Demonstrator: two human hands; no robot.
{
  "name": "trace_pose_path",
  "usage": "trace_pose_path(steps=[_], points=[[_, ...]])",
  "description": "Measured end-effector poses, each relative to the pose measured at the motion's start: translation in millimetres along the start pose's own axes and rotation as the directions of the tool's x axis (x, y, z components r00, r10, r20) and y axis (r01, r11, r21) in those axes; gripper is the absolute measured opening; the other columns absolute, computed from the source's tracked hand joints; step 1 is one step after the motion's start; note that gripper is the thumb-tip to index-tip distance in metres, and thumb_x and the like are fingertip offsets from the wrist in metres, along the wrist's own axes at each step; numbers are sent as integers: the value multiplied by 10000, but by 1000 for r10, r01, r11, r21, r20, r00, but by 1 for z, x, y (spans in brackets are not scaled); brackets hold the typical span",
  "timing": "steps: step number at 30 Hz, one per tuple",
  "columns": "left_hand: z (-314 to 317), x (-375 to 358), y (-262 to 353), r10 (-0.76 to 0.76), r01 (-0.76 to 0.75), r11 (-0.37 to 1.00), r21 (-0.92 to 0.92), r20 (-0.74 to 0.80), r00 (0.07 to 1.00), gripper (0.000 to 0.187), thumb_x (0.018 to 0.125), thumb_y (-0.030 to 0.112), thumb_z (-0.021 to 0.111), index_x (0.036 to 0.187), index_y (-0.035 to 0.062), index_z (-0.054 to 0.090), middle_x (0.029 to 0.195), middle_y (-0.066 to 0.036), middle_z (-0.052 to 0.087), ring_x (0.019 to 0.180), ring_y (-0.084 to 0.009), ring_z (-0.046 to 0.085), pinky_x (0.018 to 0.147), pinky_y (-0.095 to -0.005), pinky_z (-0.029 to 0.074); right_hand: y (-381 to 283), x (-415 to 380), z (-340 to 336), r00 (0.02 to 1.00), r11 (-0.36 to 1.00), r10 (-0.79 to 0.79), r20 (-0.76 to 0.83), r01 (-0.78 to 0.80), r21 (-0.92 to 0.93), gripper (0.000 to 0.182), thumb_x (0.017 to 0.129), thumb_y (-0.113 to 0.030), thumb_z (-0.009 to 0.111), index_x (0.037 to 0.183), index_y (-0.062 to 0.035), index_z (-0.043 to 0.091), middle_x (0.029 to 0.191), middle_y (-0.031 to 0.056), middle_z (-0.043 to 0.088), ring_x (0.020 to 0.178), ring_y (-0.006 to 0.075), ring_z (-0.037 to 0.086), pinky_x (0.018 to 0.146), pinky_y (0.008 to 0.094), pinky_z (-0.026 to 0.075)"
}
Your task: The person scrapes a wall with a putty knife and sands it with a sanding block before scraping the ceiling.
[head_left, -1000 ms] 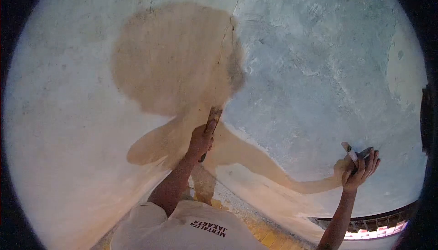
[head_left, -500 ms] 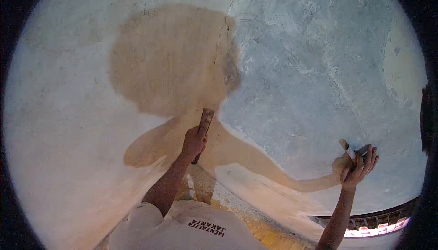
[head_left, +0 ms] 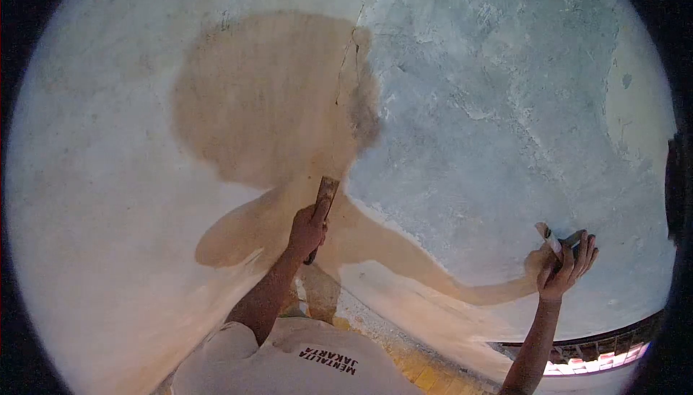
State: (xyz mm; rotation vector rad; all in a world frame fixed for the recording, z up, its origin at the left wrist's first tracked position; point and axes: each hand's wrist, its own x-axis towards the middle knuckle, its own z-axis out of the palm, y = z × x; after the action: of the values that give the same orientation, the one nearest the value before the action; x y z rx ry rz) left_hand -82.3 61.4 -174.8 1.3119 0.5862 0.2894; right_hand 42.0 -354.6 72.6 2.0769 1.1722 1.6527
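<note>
My left hand point(head_left: 308, 230) is closed around a narrow, worn scraper point(head_left: 328, 191). Its flat brown end points up and its dark end shows below my fist, in front of the wall point(head_left: 462, 142). Out to the right, my right hand point(head_left: 568, 268) grips a scraper-like tool with a pale, stick-shaped handle point(head_left: 548, 235) and a dark flat part. The fingers lie along that flat part, close against the blue-grey, rough area of the wall. The palm hides much of this tool.
A thin crack point(head_left: 355, 49) runs down the wall between pale and blue-grey areas. My shadow point(head_left: 267, 99) falls across it. Below are my white shirt point(head_left: 289, 359) and a yellowish strip point(head_left: 433, 377). A slatted opening point(head_left: 599, 355) lies lower right.
My left hand and its scraper have dropped very slightly. My right hand with its tool has barely moved.
</note>
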Motion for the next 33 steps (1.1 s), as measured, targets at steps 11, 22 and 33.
trace_pose_path(steps=[11, 22, 33], points=[[5, 15, -16, 60, -58, 995, -85, 30, 998, 467, 873, 505, 506, 690, 76, 476, 503, 6, 418, 357, -98, 398, 329, -258, 337, 0, 1, 0, 1000, 999, -11, -29, 12, 40, 379, 931, -386, 353, 1146, -88, 444, 1319, 219, 414, 1255, 415, 346, 1034, 589, 193], [14, 33, 16, 72, -72, 997, 3, 26, 997, 408, 901, 417, 506, 736, 44, 500, 535, -22, 461, 404, -107, 454, 364, -260, 381, -2, -11, 1, 999, 999, 24, -25, -23, 43, 396, 921, -390, 352, 1142, -78, 454, 1323, 220, 409, 1257, 423, 341, 1038, 592, 176], [5, 18, -16, 19, -20, 999, 33, 11, 1000, 436, 900, 452, 489, 703, 63, 481, 528, -9, 435, 389, -109, 437, 355, -264, 374, -2, -12, 1, 999, 999, 36, -17, -35, 25, 391, 928, -389, 331, 1122, -79, 470, 1317, 221, 414, 1256, 428, 340, 1035, 592, 188]])
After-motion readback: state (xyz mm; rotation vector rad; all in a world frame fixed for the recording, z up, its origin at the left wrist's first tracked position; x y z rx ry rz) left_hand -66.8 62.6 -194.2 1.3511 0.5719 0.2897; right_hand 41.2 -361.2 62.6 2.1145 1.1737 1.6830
